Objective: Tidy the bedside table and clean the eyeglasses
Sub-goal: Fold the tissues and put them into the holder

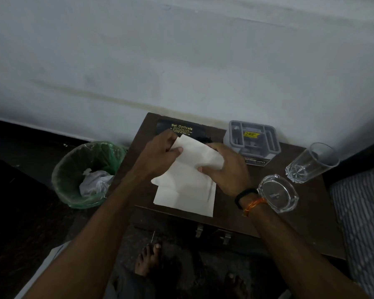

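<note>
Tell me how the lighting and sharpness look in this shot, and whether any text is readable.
Head view: dim and bluish, floor nearly black; wide-angle bending curves the wall line; gold lettering on the eyeglass case is readable, the smaller print blurred; white tissue brightest, not blown out.

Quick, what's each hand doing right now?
Left hand: pinching the white tissue.
Right hand: gripping the same tissue.

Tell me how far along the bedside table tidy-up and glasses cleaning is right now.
Crumpled waste already sits in the green-lined bin. In hand: the left hand and right hand both hold a white tissue above the table. Whether it wraps the eyeglasses can't be seen. Left: the black optician's case, grey organiser, tumbler and glass ashtray are still out.
</note>
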